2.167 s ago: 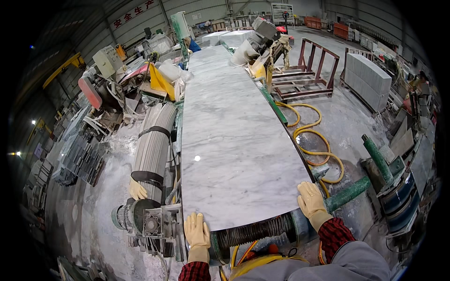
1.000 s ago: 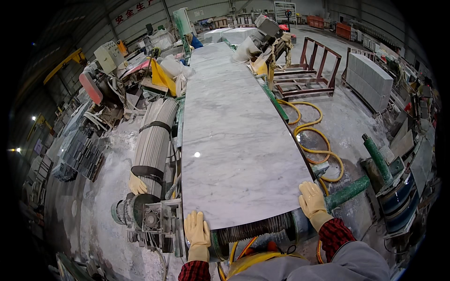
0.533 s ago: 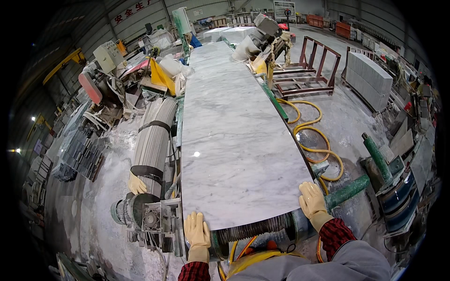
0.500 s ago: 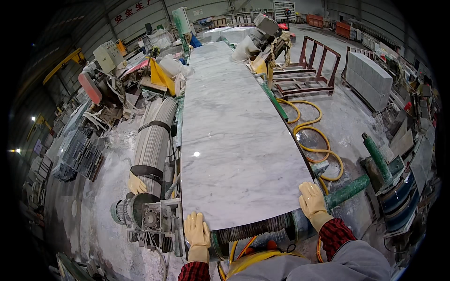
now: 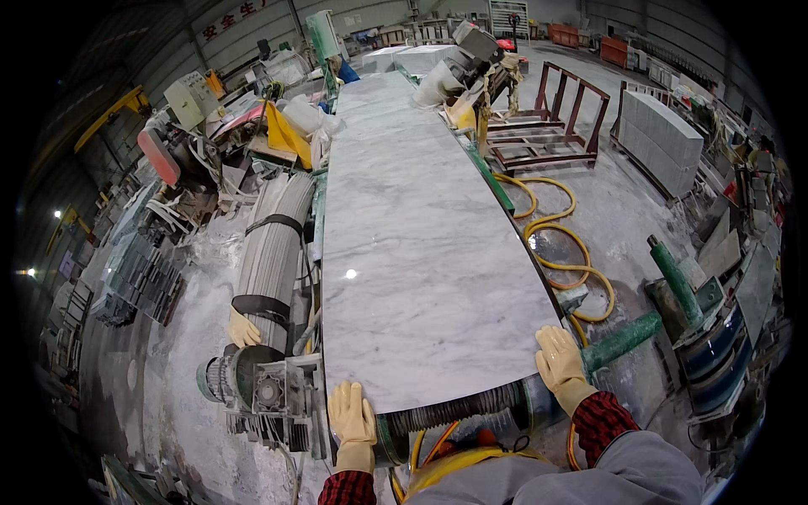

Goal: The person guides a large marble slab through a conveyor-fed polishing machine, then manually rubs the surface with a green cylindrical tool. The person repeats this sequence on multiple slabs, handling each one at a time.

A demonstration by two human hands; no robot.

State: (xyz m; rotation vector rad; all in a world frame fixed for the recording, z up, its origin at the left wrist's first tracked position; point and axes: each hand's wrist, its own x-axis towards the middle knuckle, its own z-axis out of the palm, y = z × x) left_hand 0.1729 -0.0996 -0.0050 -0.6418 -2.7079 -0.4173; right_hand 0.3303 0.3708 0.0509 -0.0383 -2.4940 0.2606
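Note:
A long, polished white-grey marble slab (image 5: 421, 252) stretches away from me over a roller bed. My left hand (image 5: 352, 417), in a cream rubber glove, rests with fingers stretched at the slab's near left corner. At the near right corner my right hand (image 5: 559, 360), gloved alike, has its fingers extended over the slab's edge. Neither hand is wrapped around anything. Below the near edge, between my hands, runs a dark ribbed roller (image 5: 454, 414). The undersides of both hands are hidden.
Left of the slab stand a motor with gearbox (image 5: 252, 383), a strapped bundle of pale strips (image 5: 271, 244) and a loose cream glove (image 5: 243, 328). To the right lie a coiled yellow hose (image 5: 581, 252), a green pipe (image 5: 623, 343) and a dark red metal rack (image 5: 547, 126).
The whole view has shifted very slightly. Both hands keep their places at the slab's near corners.

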